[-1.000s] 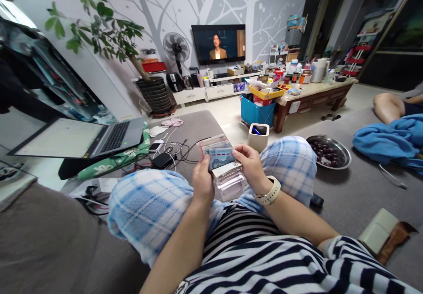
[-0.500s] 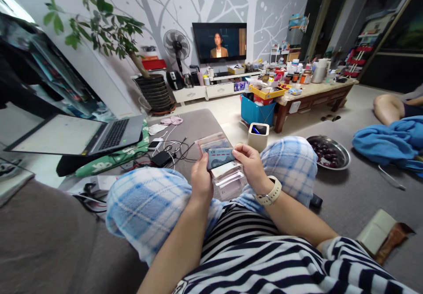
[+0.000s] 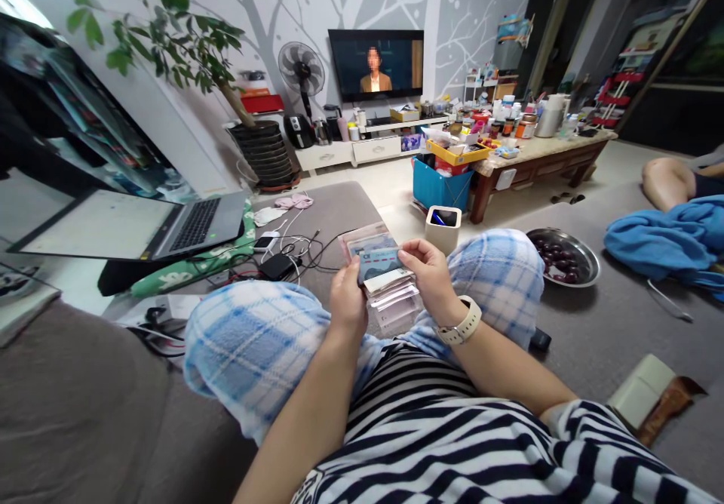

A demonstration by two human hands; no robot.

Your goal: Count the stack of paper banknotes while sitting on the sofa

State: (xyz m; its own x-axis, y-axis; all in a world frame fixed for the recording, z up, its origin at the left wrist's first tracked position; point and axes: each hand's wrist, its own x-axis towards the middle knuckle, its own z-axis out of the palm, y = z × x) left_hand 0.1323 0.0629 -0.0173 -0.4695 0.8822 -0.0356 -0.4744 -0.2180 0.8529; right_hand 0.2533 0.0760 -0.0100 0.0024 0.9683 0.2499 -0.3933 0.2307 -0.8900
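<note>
Between my knees I hold a card holder (image 3: 394, 309) made of clear plastic sleeves fanned open, with several cards and papers inside. A blue card (image 3: 378, 263) with a row of red marks lies at its top, and pinkish sleeves stick out behind it. My left hand (image 3: 347, 296) is closed round the left side, thumb on the edge. At the upper right corner of the blue card, my right hand (image 3: 430, 271) pinches with thumb and index finger. Whether the card is inside a sleeve or loose, I cannot make out.
On the left are an open laptop (image 3: 204, 226) and tangled cables with a black adapter (image 3: 279, 266). To the right lie a metal bowl (image 3: 592, 274) of dark round fruit, a blue cloth (image 3: 650, 240) and a pale green wallet-like case (image 3: 642, 391). Another person's leg (image 3: 667, 181) shows beyond.
The view has tilted slightly. Both hands keep their hold on the card holder; the right fingers have shifted a little at the blue card's corner.
</note>
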